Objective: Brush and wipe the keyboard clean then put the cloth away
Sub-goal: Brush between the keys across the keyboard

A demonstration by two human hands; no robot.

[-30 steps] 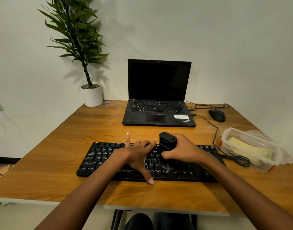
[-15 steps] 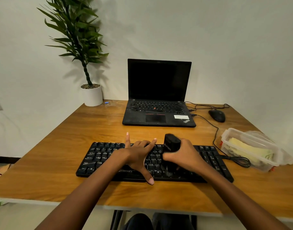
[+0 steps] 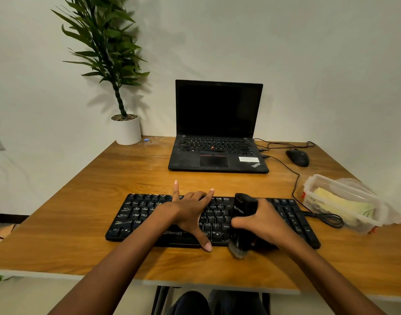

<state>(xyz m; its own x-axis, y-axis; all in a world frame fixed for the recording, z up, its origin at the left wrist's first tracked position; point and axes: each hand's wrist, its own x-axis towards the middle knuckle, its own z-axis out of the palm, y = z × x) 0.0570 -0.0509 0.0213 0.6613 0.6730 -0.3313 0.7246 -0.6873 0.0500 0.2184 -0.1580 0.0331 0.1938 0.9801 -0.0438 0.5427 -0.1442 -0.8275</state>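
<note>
One black keyboard (image 3: 140,212) lies across the near part of the wooden table (image 3: 81,201), its middle keys under the left hand (image 3: 190,212), thumb and fingers splayed. The right hand (image 3: 263,221) curls its fingers round a black brush (image 3: 243,206), bristles at the keyboard's near edge. Off right, a yellow cloth (image 3: 338,202) sits in a clear container (image 3: 374,220).

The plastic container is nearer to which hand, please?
Right. The right hand, holding the brush, is left of the container; the left hand rests farther left on the keyboard.
</note>
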